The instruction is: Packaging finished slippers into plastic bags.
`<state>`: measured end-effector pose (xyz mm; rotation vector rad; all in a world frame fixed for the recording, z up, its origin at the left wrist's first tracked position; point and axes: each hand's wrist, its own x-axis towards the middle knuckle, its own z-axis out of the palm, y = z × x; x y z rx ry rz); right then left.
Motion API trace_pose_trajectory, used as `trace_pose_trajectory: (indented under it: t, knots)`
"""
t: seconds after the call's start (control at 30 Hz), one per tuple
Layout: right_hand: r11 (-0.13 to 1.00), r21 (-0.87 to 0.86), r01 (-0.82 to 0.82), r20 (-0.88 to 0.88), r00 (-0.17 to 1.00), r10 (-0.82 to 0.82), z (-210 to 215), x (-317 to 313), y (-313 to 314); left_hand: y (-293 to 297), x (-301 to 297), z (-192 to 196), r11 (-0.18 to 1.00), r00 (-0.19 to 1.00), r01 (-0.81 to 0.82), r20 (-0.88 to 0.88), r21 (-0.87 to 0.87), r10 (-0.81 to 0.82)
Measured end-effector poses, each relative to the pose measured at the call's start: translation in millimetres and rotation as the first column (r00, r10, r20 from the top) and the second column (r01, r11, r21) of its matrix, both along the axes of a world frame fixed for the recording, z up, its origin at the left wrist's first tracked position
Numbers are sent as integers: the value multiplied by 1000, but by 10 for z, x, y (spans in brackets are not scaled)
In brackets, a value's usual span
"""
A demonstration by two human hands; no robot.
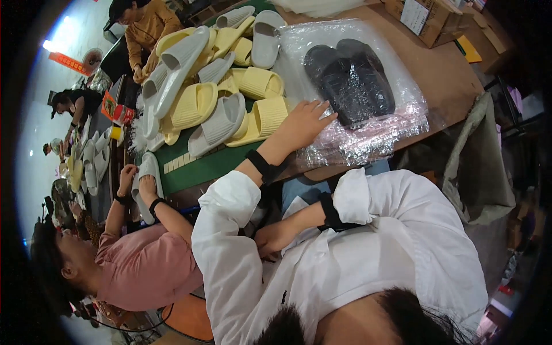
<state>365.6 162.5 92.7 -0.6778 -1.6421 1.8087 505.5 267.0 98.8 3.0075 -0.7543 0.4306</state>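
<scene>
My left hand is open, nearer, at the clear bag; black slippers just right, long axis running away; right hand unclear.

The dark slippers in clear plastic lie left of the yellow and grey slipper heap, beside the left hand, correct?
Wrong side: in the head view, the dark slippers lie right of the yellow and grey slipper heap, not left. They are in clear plastic beside the left hand.

Pretty sure it's a slipper-packing workshop: yellow and grey slides heaped up, clear plastic bags beside them, workers along the left, cardboard box far right.
</scene>
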Motion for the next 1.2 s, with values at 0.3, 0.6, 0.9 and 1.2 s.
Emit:
trace_pose_trajectory:
  t: [0.3,0.6,0.9,1.2]
  knots:
    - [538,771,341,-327,937,-124,-1629,-629,152,-258,281,-41,992,994,-90,49,-87,94]
    - [665,455,593,358,562,-746,108,1635,-1107,-566,130,-137,724,854,-192,251,-662,456]
    - [198,909,366,373,-508,-776,40,2459,-1563,-980,138,-129,349,807,-332,-72,-876,586]
    - [161,928,336,302,-429,-851,-327,2702,-1198,-797,190,-510,507,844,-430,-133,-747,519]
